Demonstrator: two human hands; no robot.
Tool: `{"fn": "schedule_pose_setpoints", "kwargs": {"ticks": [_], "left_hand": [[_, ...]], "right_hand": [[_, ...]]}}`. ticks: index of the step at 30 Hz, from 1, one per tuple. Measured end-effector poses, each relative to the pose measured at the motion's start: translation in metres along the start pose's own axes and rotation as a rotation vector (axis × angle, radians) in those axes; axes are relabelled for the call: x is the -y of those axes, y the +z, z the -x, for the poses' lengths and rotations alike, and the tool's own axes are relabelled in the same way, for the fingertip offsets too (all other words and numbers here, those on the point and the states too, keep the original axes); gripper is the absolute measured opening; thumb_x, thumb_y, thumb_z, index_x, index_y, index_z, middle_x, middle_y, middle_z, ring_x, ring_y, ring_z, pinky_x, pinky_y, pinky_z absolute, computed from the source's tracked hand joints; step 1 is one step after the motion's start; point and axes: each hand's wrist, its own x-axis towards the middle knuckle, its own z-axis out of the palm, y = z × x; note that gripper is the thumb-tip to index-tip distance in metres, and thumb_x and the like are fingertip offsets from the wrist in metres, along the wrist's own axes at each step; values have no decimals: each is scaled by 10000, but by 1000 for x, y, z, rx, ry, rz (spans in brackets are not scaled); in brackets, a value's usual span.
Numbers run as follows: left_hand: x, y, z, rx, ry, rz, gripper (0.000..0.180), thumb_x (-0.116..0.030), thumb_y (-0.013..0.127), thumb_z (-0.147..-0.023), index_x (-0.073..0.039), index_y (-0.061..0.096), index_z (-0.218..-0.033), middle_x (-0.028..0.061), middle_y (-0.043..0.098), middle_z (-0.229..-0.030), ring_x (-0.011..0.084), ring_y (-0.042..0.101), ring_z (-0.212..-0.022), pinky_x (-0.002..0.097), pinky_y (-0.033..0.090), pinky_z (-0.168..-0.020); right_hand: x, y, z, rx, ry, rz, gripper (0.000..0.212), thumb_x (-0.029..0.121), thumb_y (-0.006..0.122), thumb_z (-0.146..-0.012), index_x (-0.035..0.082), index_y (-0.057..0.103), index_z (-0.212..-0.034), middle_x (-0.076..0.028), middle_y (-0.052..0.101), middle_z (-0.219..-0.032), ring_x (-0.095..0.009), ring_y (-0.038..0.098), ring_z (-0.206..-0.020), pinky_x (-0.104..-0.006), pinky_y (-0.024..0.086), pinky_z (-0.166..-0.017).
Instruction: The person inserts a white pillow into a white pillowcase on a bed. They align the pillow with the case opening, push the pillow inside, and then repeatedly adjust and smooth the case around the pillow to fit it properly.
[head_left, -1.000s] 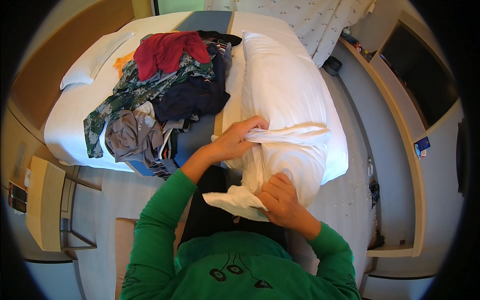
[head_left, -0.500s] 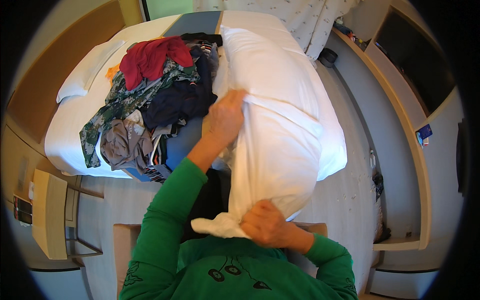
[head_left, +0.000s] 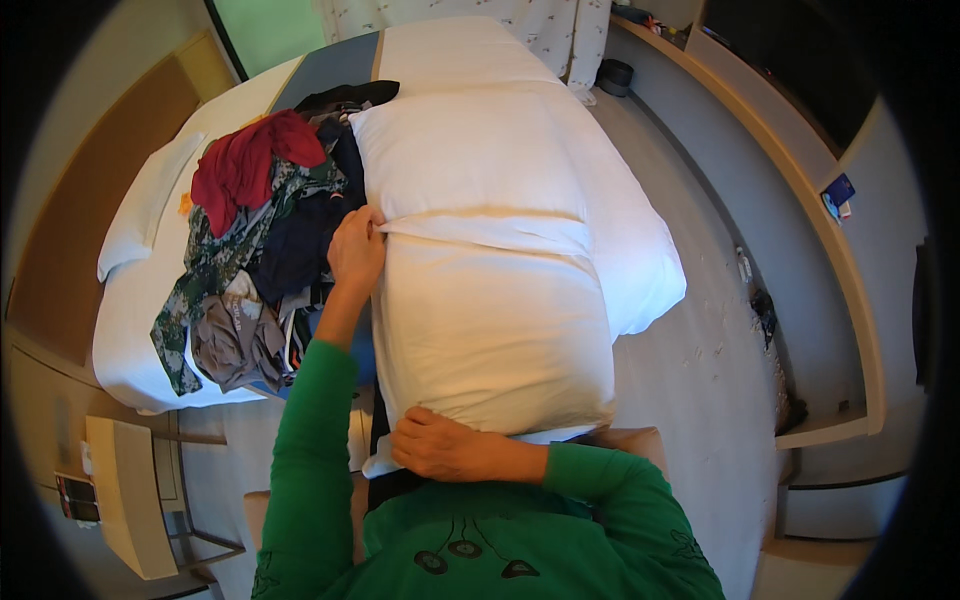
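A large white pillow in a white pillowcase (head_left: 490,340) reaches from my lap out over the bed (head_left: 645,270). A crease with a folded cloth edge runs across its middle. My left hand (head_left: 357,248) pinches that edge at the pillow's left side. Close to my body, my right hand (head_left: 432,446) is closed on the cloth at the near left corner of the pillowcase; its fingertips are partly hidden. Just left of my left hand lies a heap of clothes, with a red garment (head_left: 260,160), a camouflage jacket (head_left: 215,260) and a brown-grey garment (head_left: 235,340).
Another white pillow (head_left: 150,205) rests by the wooden headboard (head_left: 95,190). A blue runner (head_left: 330,65) crosses the bed. Along the right wall runs a wooden shelf (head_left: 790,125) below a dark screen (head_left: 790,60). A small wooden table (head_left: 125,495) stands at lower left.
The pillow has swung left and now lies flatter and wider before me. My left hand moved left and slightly down with the cloth edge; my right hand shifted left. The view turned slightly.
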Motion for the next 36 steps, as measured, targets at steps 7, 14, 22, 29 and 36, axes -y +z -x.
{"fn": "schedule_pose_setpoints", "kwargs": {"ticks": [7, 14, 22, 29, 36], "left_hand": [[-17, -32, 42, -94, 126, 93, 183, -7, 692, -870, -67, 623, -1028, 98, 529, -744, 282, 545, -665, 402, 439, -611], [-101, -29, 73, -197, 548, 228, 330, -81, 782, -807, -22, 635, -1097, 148, 642, -1032, 354, 605, -985, 461, 460, -871], [-200, 55, 160, 686, 1056, 293, 798, -399, 899, -680, -4, 615, -1313, 208, 601, -1329, 396, 510, -1299, 527, 318, -1176], [-221, 157, 180, 877, 1245, -242, 765, -607, 766, -740, -18, 685, -1221, 173, 627, -1317, 356, 500, -1329, 552, 247, -1194], [-217, 154, 172, 929, 1293, -279, 587, -618, 657, -843, -67, 790, -998, 89, 759, -1060, 282, 623, -1164, 526, 300, -1135]], "right_hand": [[-19, -27, 4, -210, 77, -1, 184, 183, 700, -870, 52, 641, -984, -100, 613, -1010, -288, 597, -972, -417, 475, -903], [-129, -115, 77, -590, 782, 469, 474, -6, 749, -783, 4, 619, -1238, -179, 603, -1197, -401, 572, -1069, -457, 500, -906], [-195, -124, 107, -460, 803, 329, 442, -35, 692, -800, 1, 612, -1233, -180, 589, -1156, -377, 575, -1049, -451, 519, -894], [-201, -112, 105, -491, 786, 356, 445, -74, 684, -759, 3, 604, -1190, -181, 569, -1088, -390, 571, -1006, -456, 525, -872], [-208, -117, 112, -408, 807, 414, 425, -102, 647, -745, 14, 599, -1151, -161, 574, -1088, -379, 576, -1002, -446, 538, -840]]}}
